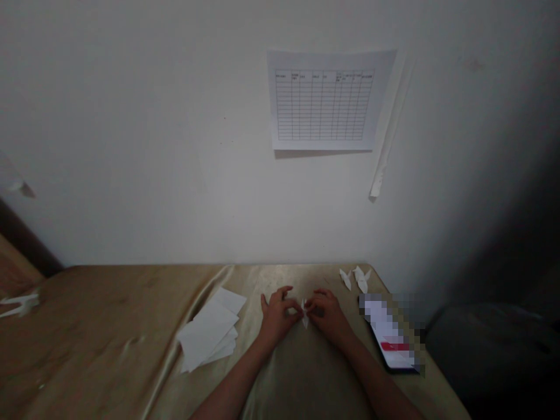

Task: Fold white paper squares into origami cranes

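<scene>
Between my two hands is a small folded white paper piece (305,320), narrow and pointed at its lower end. My left hand (279,309) pinches it from the left with thumb and forefinger, the other fingers raised. From the right, my right hand (326,311) grips the same piece between thumb and forefinger. The fingertips hide its middle. Beyond my right hand, two folded paper cranes (361,280) rest near the table's back right corner. Loose white paper sheets (212,329) lie in an overlapping pile left of my left hand.
A phone (391,335) with a lit, partly blurred screen lies by the right edge. Wrinkled golden cloth (109,338) covers the table. White scraps (20,304) are at the far left. A printed table sheet (324,105) hangs on the wall behind.
</scene>
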The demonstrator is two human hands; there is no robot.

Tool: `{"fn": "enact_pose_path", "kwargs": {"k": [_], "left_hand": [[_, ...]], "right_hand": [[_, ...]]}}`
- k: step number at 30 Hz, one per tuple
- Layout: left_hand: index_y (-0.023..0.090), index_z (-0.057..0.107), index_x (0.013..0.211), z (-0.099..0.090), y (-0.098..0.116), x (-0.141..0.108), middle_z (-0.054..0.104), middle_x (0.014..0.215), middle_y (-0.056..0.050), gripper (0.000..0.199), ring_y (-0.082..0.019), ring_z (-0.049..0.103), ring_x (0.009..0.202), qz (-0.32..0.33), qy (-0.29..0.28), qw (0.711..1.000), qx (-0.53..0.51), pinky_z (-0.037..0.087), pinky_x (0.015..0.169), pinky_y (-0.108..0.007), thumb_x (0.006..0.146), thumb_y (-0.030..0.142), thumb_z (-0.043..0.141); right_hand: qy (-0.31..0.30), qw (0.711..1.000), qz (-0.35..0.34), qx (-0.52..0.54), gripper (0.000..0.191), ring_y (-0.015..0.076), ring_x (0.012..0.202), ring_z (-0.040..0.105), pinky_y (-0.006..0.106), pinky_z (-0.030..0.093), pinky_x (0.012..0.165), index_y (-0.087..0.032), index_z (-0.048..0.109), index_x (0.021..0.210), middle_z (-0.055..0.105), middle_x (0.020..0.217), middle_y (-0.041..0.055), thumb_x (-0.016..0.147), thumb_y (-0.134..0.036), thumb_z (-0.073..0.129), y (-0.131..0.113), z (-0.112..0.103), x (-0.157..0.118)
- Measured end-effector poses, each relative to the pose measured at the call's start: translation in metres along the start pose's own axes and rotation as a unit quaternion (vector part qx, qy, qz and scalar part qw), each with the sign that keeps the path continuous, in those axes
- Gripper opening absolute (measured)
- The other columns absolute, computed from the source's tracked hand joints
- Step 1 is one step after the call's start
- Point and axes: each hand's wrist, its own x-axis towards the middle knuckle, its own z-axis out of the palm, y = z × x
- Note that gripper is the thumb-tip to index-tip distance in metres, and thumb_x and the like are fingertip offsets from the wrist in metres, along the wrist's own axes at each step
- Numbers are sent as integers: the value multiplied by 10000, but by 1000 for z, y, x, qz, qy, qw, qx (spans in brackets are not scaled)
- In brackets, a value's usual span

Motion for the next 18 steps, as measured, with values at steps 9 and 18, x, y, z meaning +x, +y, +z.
{"fn": "enact_pose_path", "kwargs": {"k": [9, 18], "left_hand": [[367, 769, 861, 0, -4, -2, 536, 1441, 10, 148, -290, 488, 1316, 55, -1, 998, 34, 14, 1159, -710, 762, 258, 777], [354, 765, 869, -2, -2, -4, 527, 1459, -8, 140, -283, 471, 1329, 79, 5, 995, 66, 50, 1148, -724, 782, 244, 762]], "right_hand": [[-45, 997, -16, -55, 216, 245, 1334, 484, 557, 99, 1192, -298, 752, 881, 754, 1056, 5, 791, -154, 619, 2, -10, -4], [-79, 993, -20, -81, 254, 254, 1389, 415, 577, -12, 1195, -312, 750, 939, 755, 1087, -21, 822, -162, 583, 8, -9, -4]]}}
